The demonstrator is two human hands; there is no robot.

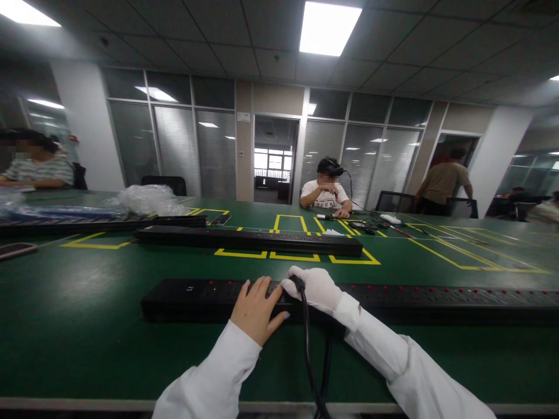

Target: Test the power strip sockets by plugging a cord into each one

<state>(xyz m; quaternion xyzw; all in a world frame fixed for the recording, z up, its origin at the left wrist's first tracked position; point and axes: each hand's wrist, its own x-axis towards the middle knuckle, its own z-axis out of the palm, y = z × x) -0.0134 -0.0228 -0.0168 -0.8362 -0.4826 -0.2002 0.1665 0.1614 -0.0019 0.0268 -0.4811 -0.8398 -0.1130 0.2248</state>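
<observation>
A long black power strip [406, 299] with a row of small red dots lies across the green table in front of me. My left hand [257, 311], bare, rests on it with the fingers spread over its top. Beside it, my right hand [318, 288] in a white glove grips a black power plug [297, 283] at the strip's top face. From the plug a black cable [307, 349] runs down over the table's near edge. How far the plug sits in a socket is hidden by the glove.
A second black power strip [248, 240] lies farther back, parallel. Another dark strip [174, 222], clear plastic wrap [151, 199] and a phone [17, 250] are at the left. Yellow tape [290, 216] marks the green table [109, 349]. Across it sits a person [325, 195] near cables.
</observation>
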